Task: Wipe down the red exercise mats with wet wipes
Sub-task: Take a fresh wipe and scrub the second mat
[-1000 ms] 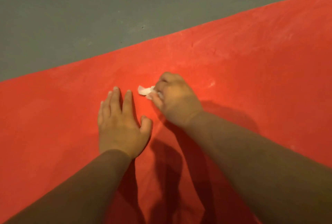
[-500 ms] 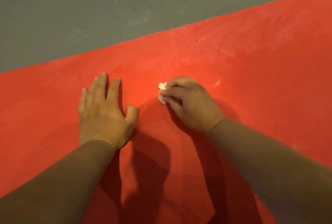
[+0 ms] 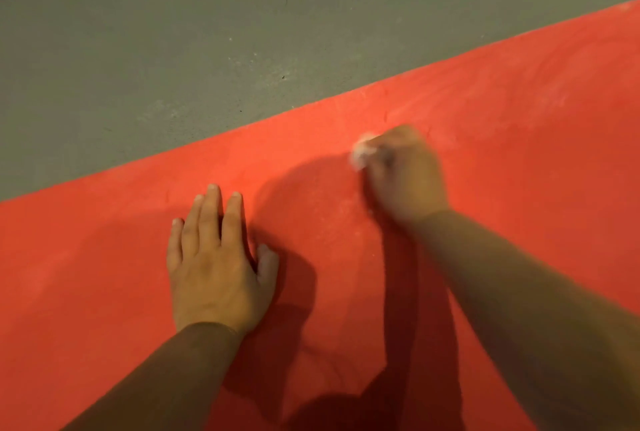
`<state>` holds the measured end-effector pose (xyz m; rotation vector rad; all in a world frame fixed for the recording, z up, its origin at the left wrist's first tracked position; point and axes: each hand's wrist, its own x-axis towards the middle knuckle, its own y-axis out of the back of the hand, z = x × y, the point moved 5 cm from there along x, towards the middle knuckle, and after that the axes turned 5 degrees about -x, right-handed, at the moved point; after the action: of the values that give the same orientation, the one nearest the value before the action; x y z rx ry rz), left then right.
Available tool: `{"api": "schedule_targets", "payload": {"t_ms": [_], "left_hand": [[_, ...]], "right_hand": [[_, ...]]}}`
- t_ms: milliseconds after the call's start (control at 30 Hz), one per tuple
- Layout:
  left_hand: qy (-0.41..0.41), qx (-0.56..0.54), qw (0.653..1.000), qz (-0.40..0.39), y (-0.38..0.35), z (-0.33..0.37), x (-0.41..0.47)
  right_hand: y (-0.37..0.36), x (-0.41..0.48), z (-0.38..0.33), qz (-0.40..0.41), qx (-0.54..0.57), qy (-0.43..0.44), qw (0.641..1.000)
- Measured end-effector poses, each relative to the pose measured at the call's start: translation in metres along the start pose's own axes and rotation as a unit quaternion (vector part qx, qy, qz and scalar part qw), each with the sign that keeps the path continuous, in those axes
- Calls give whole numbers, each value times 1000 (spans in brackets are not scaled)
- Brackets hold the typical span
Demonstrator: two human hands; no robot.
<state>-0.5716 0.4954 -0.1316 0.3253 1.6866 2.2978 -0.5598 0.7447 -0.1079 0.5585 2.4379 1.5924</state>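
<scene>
The red exercise mat fills the lower and right part of the view. My left hand lies flat on it, palm down, fingers straight and close together. My right hand, blurred by motion, grips a small crumpled white wet wipe that sticks out at its fingertips and touches the mat near the mat's far edge. Pale smears mark the mat to the right of that hand.
Grey concrete floor lies beyond the mat's far edge, which runs diagonally from lower left to upper right. Shadows of my arms fall on the mat between and below my hands.
My right hand with the wipe has slid to the right and farther toward the mat's edge. My left hand stays flat on the mat, a little apart from the right one.
</scene>
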Motion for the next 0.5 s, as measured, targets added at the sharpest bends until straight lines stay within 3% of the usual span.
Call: {"api": "schedule_targets", "payload": {"t_ms": [67, 133, 200, 267, 367, 433, 500], "left_hand": [[3, 6, 1000, -5, -1, 0, 0], [7, 3, 1000, -9, -1, 1, 3], [11, 2, 1000, -16, -1, 1, 3], [13, -10, 1000, -14, -1, 0, 3], [13, -12, 1000, -14, -1, 0, 3], [14, -9, 1000, -20, 0, 0, 3], [13, -2, 1000, -27, -1, 1, 3]], "right_hand": [[26, 14, 51, 60, -4, -213, 975], [27, 14, 52, 83, 1, -286, 955], [13, 12, 13, 46, 10, -211, 976], [-7, 2, -40, -50, 33, -54, 997], [-25, -27, -86, -219, 45, 153, 963], [-12, -19, -69, -215, 14, 153, 964], [9, -6, -30, -129, -20, 37, 991]]}}
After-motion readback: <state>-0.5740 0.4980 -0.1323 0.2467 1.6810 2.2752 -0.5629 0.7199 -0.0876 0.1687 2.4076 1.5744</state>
